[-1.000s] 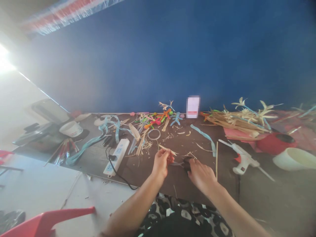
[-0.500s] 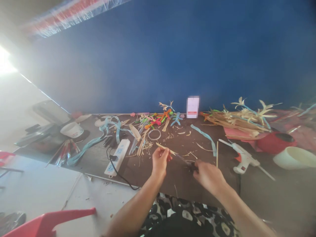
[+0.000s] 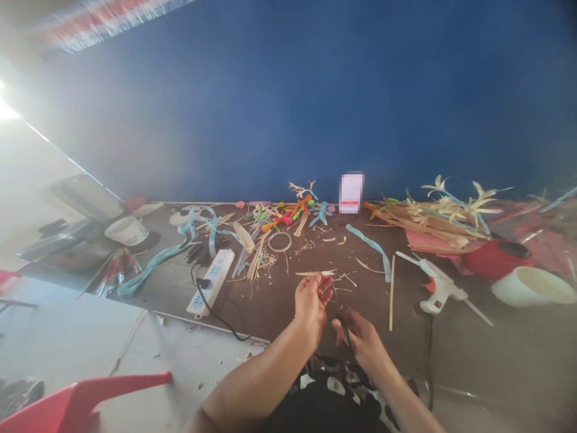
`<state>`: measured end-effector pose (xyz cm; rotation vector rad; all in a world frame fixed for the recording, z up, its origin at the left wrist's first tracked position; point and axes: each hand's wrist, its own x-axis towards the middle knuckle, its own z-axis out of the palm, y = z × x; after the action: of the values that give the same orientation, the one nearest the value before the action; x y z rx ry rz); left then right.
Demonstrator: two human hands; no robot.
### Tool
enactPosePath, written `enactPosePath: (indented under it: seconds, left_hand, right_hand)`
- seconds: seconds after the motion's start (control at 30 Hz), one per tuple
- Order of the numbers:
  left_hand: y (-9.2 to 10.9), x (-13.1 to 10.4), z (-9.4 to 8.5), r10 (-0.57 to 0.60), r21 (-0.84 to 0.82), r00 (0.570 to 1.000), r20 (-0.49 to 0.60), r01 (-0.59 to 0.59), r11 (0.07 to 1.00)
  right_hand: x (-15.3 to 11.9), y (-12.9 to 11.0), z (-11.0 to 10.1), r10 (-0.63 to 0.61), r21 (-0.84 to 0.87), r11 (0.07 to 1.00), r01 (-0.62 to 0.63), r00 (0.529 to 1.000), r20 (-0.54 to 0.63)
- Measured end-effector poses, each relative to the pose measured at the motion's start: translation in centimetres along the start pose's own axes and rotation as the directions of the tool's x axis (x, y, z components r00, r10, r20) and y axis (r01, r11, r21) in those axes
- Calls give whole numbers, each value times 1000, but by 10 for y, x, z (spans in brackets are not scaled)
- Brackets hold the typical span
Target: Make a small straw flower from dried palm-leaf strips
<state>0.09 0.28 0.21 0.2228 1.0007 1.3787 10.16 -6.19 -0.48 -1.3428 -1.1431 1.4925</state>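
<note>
Between the thumb and fingers of my left hand is pinched a pale dried husk strip, lying nearly level above the table. My right hand is closed around the dark handles of a pair of scissors. The blades point away from me, up toward the right end of the strip by my left fingertips. They look thin and blurred, so I cannot tell whether they touch the strip. Thin husk trimmings lie on the brown table just beyond my hands.
On the left are a white power strip, light-blue ribbon and a white cup. Coloured twisted pieces lie at the back. To the right are a thin stick, a glue gun, a pile of husks and a white bowl.
My left hand has shifted right with the strip, which now lies flatter. The right hand has come nearer my body, and the scissors have swung from pointing left to pointing away from me.
</note>
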Motion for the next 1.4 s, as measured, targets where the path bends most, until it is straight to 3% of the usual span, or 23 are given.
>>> enactPosePath:
  seconds: [0.37,0.87,1.1,1.27,1.4]
  left_hand:
    - [-15,-9,3,31,60,999,24,-32,998]
    - [-13,-12,6,1,31,1000,9,-2,1000]
    - [-13,-10,5,-23,39,1000,-7,23,999]
    - [-14,-6,-1,-21,89,999,24,19,996]
    - [-6,-3,-7,-70,229,991,117,42,973]
  right_hand:
    - [-1,11,1,17,48,999,-14,998,-63]
    - [-1,15,0,-5,31,999,7,997,-72]
    - [-1,13,1,50,40,998,-46,994,-101]
    - [-3,16,-1,105,24,994,-103,988,-117]
    - [-1,4,-13,143,69,989,-134,980,-138]
